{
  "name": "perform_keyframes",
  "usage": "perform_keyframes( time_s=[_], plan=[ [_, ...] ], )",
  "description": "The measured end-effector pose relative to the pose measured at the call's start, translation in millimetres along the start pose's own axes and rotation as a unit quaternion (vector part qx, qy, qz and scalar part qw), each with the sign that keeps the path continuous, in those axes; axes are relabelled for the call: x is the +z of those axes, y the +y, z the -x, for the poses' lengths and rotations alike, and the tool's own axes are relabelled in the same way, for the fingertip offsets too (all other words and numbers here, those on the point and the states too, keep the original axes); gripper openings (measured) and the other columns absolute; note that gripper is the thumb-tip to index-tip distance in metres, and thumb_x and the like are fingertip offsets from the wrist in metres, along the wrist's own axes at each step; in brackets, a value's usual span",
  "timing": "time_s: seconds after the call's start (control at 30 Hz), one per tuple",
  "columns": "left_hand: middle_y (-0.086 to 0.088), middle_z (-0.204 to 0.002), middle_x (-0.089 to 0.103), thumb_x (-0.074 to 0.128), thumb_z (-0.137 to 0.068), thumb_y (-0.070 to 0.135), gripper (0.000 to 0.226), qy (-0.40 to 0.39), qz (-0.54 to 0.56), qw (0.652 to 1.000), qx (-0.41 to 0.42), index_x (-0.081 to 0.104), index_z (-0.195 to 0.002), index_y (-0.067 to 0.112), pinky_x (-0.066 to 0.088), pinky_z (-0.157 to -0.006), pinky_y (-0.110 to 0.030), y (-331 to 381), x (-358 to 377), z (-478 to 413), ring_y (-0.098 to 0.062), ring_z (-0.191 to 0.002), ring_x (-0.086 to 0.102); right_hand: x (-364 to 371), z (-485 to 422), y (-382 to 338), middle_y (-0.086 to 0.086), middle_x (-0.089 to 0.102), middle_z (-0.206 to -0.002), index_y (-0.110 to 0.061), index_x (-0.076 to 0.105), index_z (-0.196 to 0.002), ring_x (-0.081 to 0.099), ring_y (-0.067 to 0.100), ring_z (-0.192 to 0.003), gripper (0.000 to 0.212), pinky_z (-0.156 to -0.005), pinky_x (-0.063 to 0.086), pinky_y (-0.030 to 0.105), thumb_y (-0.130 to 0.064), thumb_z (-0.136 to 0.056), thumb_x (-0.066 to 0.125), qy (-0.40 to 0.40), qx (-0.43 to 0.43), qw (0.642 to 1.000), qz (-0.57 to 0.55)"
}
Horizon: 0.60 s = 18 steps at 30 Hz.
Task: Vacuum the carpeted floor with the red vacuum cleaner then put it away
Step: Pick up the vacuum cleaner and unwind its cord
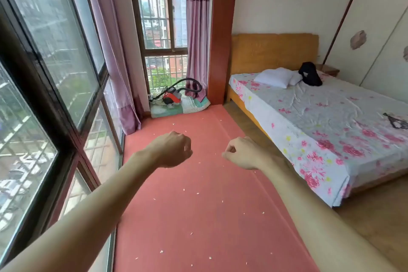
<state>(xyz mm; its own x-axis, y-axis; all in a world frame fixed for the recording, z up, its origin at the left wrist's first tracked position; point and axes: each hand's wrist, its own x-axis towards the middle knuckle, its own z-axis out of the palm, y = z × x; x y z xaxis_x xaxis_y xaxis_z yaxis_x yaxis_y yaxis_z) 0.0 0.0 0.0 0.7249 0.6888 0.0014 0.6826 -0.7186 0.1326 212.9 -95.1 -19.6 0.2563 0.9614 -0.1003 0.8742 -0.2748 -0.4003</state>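
— Where's the red vacuum cleaner (173, 97)?
— Far corner, sitting on a folded quilt (194, 104) below the window, its hose (187, 80) looped beside the purple curtain (196, 51).
— And the hands?
— Left hand (174, 150) and right hand (242, 153) are both clenched, holding nothing, above the red carpet (198, 216) dotted with white scraps (161, 251).

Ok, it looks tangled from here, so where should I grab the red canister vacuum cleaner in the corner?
Likely its grey top, from above: the red canister vacuum cleaner rests on a folded quilt, black hose looping to its right. Handle too small to see.
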Motion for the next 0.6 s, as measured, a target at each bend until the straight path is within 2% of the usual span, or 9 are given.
perform_keyframes(
  time_s=[0.1,0.2,0.6],
  plan=[
    [-0.005,-0.108,0.071,0.054,-0.096,0.038,0.023,-0.046,-0.008,0.999,-0.015,0.07,-0.101,0.022,0.054,-0.086,-0.039,2,14,-11,-0.026,-0.099,0.065,-2,-9,25,0.016,0.073,-0.098,0.0,0.068,-0.094,0.066,0.037,-0.093,0.045,-0.078,0.057,0.049,-0.042,-0.088,0.054,-0.003,-0.003,1.0,0.005],
    [-0.006,-0.108,0.071,0.054,-0.097,0.039,0.024,-0.082,-0.015,0.996,-0.035,0.07,-0.103,0.022,0.054,-0.087,-0.04,2,23,-23,-0.026,-0.1,0.065,-1,-18,43,0.016,0.072,-0.101,0.0,0.067,-0.096,0.064,0.037,-0.097,0.043,-0.082,0.055,0.049,-0.04,-0.089,0.054,-0.026,-0.004,1.0,-0.012],
    [-0.009,-0.108,0.07,0.052,-0.098,0.039,0.028,-0.108,0.009,0.993,-0.041,0.069,-0.106,0.019,0.055,-0.086,-0.04,-33,54,-127,-0.028,-0.1,0.065,3,-129,65,0.024,0.065,-0.113,0.004,0.062,-0.105,0.06,0.043,-0.102,0.046,-0.085,0.052,0.053,-0.039,-0.089,0.052,-0.053,-0.017,0.998,-0.007]
  ],
)
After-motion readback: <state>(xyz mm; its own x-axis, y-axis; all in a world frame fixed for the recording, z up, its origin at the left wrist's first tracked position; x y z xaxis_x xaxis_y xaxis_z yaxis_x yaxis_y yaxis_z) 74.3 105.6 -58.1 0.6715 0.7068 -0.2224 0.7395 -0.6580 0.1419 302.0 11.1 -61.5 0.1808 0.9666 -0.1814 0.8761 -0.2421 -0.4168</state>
